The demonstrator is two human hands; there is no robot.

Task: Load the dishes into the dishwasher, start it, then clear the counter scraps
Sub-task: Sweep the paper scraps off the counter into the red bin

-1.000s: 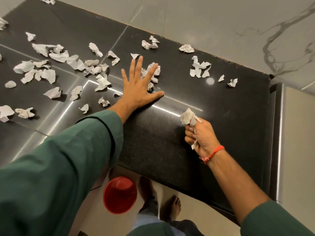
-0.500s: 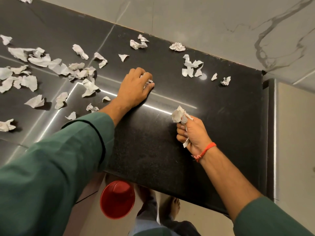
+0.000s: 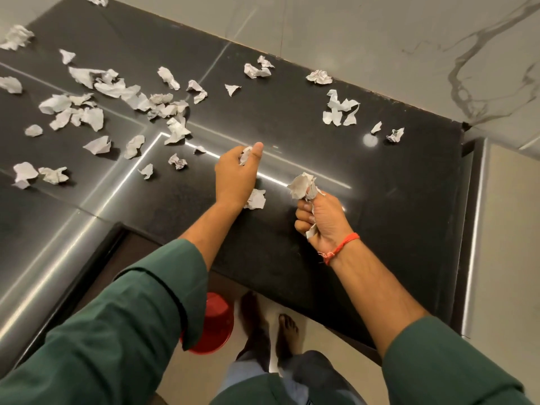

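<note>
A home kitchen, by the look of it. A polished black stone counter (image 3: 380, 182) fills the view, strewn with crumpled paper scraps (image 3: 117, 106) toward ten o'clock. Pale marble-veined wall tiles (image 3: 409, 39) run along it from twelve to two o'clock. At six o'clock, bare feet (image 3: 271, 325) stand on light floor tiles (image 3: 315, 355) beside a red bucket (image 3: 216, 325).

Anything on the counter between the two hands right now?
Head view: bare black counter separates the left hand from the right hand; one scrap pokes out under the left hand's heel, besides what each hand holds.
</note>
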